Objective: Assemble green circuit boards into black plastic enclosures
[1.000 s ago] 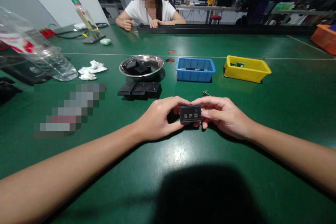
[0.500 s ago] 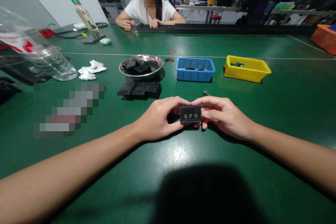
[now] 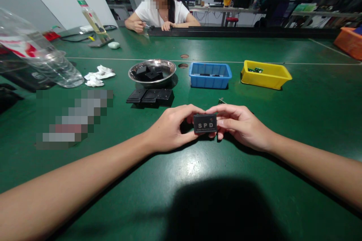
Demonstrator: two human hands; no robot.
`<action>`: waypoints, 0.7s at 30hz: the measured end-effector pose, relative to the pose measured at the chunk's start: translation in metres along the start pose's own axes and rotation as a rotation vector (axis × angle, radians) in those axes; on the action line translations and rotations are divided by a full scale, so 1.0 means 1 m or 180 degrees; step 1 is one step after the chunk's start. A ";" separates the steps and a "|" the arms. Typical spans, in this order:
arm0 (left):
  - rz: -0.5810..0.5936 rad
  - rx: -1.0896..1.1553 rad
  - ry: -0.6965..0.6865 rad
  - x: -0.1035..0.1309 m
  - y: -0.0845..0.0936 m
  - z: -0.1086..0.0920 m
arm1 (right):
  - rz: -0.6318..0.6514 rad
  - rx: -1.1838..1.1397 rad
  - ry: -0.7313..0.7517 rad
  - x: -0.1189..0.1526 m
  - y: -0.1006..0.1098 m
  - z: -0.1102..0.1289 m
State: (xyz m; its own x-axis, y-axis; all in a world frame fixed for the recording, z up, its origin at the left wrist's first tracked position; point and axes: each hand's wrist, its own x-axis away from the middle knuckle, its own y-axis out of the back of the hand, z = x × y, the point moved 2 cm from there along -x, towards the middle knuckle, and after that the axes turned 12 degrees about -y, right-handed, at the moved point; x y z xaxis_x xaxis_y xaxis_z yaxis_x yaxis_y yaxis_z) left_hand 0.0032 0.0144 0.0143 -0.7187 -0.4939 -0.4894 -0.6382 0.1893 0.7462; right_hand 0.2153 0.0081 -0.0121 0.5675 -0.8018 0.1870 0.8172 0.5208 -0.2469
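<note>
A small black plastic case [image 3: 205,124] marked "SPD" is held upright just above the green table, its lettered face toward me. My left hand [image 3: 177,128] grips it from the left, thumb low and fingers along the top. From the right, my right hand [image 3: 240,126] pinches its side and top edge. The fingers behind the case are partly hidden. Just beyond my right hand, a small circuit board [image 3: 221,101] shows in part. Several black plastic pieces [image 3: 149,96] lie in a row past my left hand.
Behind them stand a metal bowl [image 3: 169,68] with black cases, a blue bin [image 3: 210,81] with dark parts, and a yellow bin [image 3: 263,80] with circuit boards. A large plastic bottle [image 3: 42,52] and crumpled tissue [image 3: 100,75] are left. A person [image 3: 164,11] sits opposite.
</note>
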 end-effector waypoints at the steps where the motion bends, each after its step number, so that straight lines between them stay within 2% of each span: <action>1: 0.0001 0.0007 0.0010 0.000 0.000 0.000 | 0.0000 0.0003 0.0002 0.000 0.000 0.000; 21: 0.0006 0.0008 -0.0006 0.000 0.000 0.000 | 0.0011 0.0053 0.0007 0.000 0.001 0.000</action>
State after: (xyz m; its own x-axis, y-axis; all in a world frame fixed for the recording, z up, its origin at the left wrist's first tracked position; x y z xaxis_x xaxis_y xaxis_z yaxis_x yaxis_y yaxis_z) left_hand 0.0031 0.0145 0.0139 -0.7203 -0.4921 -0.4889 -0.6377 0.1921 0.7460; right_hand 0.2160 0.0082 -0.0127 0.5702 -0.8006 0.1840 0.8167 0.5285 -0.2317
